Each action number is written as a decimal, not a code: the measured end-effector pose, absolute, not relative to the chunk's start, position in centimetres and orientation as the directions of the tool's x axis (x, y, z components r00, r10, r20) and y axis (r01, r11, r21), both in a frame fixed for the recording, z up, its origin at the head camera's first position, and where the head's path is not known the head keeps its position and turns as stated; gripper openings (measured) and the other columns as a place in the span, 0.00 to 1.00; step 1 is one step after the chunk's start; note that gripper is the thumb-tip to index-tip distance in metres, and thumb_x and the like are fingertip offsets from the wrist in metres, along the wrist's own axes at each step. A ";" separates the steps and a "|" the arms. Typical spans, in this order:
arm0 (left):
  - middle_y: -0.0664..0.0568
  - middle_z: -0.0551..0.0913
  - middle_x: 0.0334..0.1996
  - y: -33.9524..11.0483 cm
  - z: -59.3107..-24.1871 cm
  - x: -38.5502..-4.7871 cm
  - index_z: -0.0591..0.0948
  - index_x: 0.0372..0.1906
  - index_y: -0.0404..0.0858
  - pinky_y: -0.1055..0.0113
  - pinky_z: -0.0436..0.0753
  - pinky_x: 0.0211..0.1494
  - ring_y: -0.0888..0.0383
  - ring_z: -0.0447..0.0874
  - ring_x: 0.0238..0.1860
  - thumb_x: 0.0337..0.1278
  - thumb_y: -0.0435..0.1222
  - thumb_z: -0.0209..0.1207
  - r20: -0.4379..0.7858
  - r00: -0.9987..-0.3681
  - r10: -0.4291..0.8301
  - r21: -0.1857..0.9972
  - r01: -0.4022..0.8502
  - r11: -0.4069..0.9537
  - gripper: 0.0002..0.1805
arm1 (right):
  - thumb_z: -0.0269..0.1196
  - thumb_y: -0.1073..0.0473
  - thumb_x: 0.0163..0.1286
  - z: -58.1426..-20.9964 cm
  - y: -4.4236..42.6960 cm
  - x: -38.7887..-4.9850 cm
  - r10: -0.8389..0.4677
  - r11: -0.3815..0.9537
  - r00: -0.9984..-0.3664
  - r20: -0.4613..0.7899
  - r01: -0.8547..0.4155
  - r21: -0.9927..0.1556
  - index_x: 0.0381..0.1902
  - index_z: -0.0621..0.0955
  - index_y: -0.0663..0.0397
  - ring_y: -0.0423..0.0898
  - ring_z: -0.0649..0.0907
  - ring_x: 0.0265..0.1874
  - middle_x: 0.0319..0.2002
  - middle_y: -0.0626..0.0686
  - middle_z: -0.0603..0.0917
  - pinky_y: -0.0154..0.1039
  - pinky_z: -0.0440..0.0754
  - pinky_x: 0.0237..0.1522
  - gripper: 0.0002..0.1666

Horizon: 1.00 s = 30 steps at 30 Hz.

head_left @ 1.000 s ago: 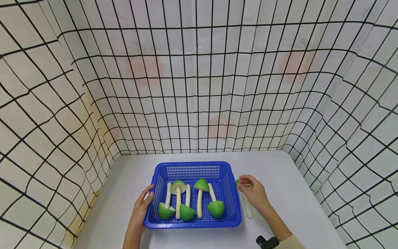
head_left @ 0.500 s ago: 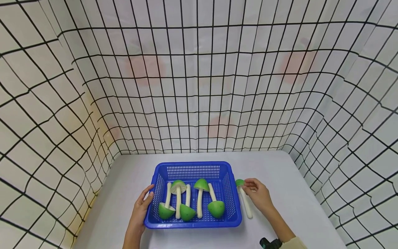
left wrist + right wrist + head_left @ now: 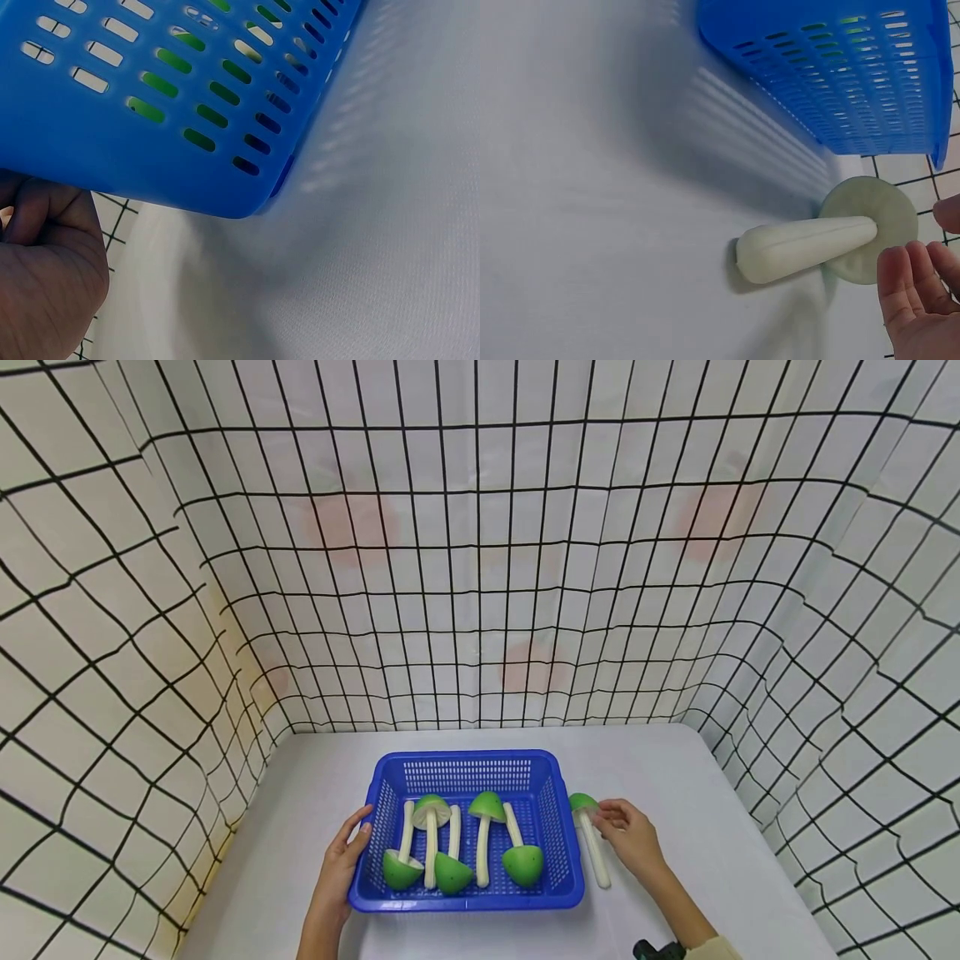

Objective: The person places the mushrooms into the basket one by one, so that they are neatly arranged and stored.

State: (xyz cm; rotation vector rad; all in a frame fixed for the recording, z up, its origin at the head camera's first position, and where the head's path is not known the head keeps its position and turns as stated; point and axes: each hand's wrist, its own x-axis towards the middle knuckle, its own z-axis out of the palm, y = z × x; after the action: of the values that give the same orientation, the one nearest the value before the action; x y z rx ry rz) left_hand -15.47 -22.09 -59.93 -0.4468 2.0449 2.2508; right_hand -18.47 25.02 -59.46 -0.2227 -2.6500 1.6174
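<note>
A blue plastic basket [image 3: 465, 902] stands on the white table with several green-capped toy mushrooms [image 3: 522, 866] lying in it, some caps up and some caps down. At its left side my left hand [image 3: 337, 868] grips the rim; in the left wrist view the fingers are curled at the rim. One more toy mushroom [image 3: 592, 847] lies on the table just right of the basket, cap away from me and stem toward me. My right hand [image 3: 633, 843] is beside its cap, fingers loosely bent. The right wrist view shows thumb and fingers [image 3: 897, 289] apart, holding nothing.
Black netting [image 3: 480, 568] over pale cloth walls surrounds the table [image 3: 675, 777] at the back and both sides. A dark device [image 3: 656, 950] sits at my right wrist beside a beige sleeve [image 3: 712, 948].
My right hand has drawn back slightly to the right and toward me, uncovering the cap of the mushroom on the table. The left hand and basket have stayed put.
</note>
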 end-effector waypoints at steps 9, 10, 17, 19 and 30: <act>0.46 0.76 0.65 -22.1 -59.8 -15.3 0.67 0.78 0.52 0.64 0.83 0.50 0.54 0.81 0.53 0.75 0.53 0.56 -0.260 -0.954 -0.147 0.963 -0.246 -0.110 0.32 | 0.67 0.58 0.73 -60.8 25.6 -18.3 0.155 0.460 -0.986 -0.066 0.131 -0.878 0.58 0.79 0.62 0.40 0.84 0.42 0.50 0.59 0.86 0.29 0.84 0.39 0.20; 0.46 0.76 0.64 -22.1 -59.8 -15.3 0.67 0.78 0.52 0.64 0.83 0.50 0.54 0.81 0.53 0.75 0.53 0.56 -0.261 -0.954 -0.147 0.963 -0.246 -0.110 0.32 | 0.68 0.59 0.72 -60.9 25.6 -18.3 0.157 0.458 -0.985 -0.066 0.132 -0.879 0.57 0.80 0.62 0.40 0.84 0.42 0.50 0.59 0.86 0.29 0.84 0.39 0.20; 0.47 0.77 0.64 -22.1 -59.9 -15.4 0.67 0.78 0.53 0.64 0.83 0.50 0.54 0.81 0.53 0.75 0.54 0.56 -0.265 -0.953 -0.149 0.962 -0.250 -0.109 0.32 | 0.69 0.55 0.70 -62.1 26.0 -18.2 0.165 0.499 -0.980 -0.108 0.177 -0.849 0.59 0.79 0.60 0.49 0.86 0.47 0.55 0.63 0.84 0.36 0.85 0.42 0.24; 0.46 0.76 0.65 -22.1 -59.9 -15.4 0.67 0.78 0.53 0.64 0.83 0.51 0.54 0.81 0.53 0.75 0.54 0.56 -0.265 -0.953 -0.149 0.962 -0.250 -0.111 0.32 | 0.70 0.52 0.69 -62.5 26.1 -18.3 0.159 0.529 -0.979 -0.124 0.191 -0.827 0.60 0.79 0.59 0.52 0.86 0.49 0.57 0.63 0.83 0.40 0.85 0.44 0.27; 0.45 0.76 0.65 -22.2 -60.2 -15.5 0.67 0.77 0.53 0.63 0.83 0.50 0.53 0.82 0.53 0.75 0.54 0.56 -0.270 -0.952 -0.146 0.960 -0.254 -0.118 0.32 | 0.73 0.57 0.64 -64.2 26.0 -18.4 0.070 0.568 -0.991 -0.111 0.131 -0.812 0.63 0.79 0.62 0.47 0.88 0.43 0.47 0.56 0.87 0.36 0.84 0.44 0.31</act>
State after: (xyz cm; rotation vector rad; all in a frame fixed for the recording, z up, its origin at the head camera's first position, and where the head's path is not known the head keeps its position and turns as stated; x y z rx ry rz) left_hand -15.48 -22.21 -60.18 -0.4630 2.0352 2.2483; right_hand -18.42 26.03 -64.20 -0.1822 -2.8403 1.4806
